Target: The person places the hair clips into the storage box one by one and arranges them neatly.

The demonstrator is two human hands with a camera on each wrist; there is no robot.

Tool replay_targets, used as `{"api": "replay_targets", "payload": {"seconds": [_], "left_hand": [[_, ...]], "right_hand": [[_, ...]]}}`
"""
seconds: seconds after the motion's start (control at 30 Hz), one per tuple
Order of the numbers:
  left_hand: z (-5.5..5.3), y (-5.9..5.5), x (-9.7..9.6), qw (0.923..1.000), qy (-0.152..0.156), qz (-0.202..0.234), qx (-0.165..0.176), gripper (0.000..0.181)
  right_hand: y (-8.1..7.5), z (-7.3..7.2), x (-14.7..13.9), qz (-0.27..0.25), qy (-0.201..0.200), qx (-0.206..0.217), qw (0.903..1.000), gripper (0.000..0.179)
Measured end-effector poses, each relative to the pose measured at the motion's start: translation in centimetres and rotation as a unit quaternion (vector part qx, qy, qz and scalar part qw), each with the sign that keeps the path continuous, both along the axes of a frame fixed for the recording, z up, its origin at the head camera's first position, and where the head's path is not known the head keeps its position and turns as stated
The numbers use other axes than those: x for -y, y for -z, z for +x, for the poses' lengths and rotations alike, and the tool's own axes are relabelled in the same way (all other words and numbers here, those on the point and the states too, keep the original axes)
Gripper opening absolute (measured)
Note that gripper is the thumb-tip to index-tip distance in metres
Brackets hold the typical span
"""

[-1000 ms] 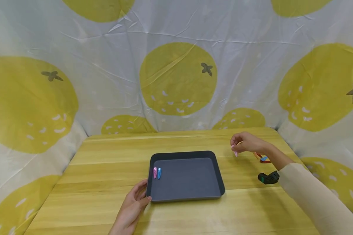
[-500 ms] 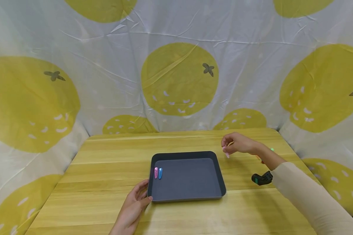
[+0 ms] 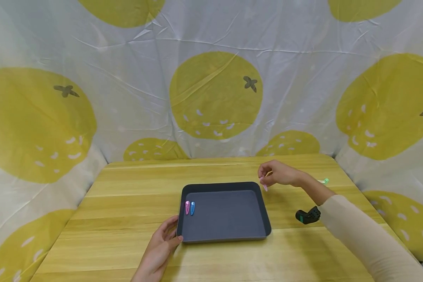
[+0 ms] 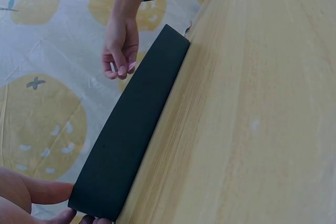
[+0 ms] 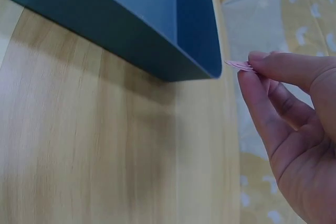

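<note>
Between thumb and index finger, my right hand (image 3: 278,173) pinches a pink hair clip (image 3: 265,187), held in the air by the tray's far right corner. The right wrist view shows the pink clip (image 5: 240,66) edge-on at the fingertips. The dark grey tray (image 3: 222,215) lies on the wooden table. At its near left corner, my left hand (image 3: 158,246) grips the rim, thumb in front and fingers along the side. Inside, against the left wall, a pink hair clip (image 3: 187,208) and a blue hair clip (image 3: 192,208) lie side by side.
A green hair clip (image 3: 325,181) lies on the table beyond my right forearm, partly hidden by it. A black strapped device (image 3: 308,215) is at my right sleeve cuff. A fruit-patterned curtain (image 3: 211,98) surrounds the table (image 3: 134,207) at back and sides.
My right hand has moved left toward the tray with the pink hair clip. The forearm now covers the red, orange and blue items seen earlier. My left hand stays on the tray.
</note>
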State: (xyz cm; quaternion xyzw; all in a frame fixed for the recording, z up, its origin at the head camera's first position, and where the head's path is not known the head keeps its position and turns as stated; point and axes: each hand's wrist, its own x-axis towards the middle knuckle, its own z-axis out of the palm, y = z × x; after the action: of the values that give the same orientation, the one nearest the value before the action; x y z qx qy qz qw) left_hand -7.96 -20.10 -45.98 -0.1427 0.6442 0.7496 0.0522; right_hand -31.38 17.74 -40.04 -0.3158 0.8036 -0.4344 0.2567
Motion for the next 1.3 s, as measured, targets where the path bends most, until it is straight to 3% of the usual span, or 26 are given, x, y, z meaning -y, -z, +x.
{"api": "replay_targets", "payload": {"seconds": [0.63, 1.3], "left_hand": [[0.0, 0.0, 0.0, 1.0, 0.002, 0.008, -0.004, 0.071], [0.1, -0.1, -0.1, 1.0, -0.003, 0.003, 0.005, 0.07]], "right_hand": [[-1.1, 0.9, 6.0, 0.008, -0.043, -0.016, 0.9989, 0.005], [-0.1, 1.4, 12.8, 0.003, -0.098, -0.046, 0.9941, 0.005]]}}
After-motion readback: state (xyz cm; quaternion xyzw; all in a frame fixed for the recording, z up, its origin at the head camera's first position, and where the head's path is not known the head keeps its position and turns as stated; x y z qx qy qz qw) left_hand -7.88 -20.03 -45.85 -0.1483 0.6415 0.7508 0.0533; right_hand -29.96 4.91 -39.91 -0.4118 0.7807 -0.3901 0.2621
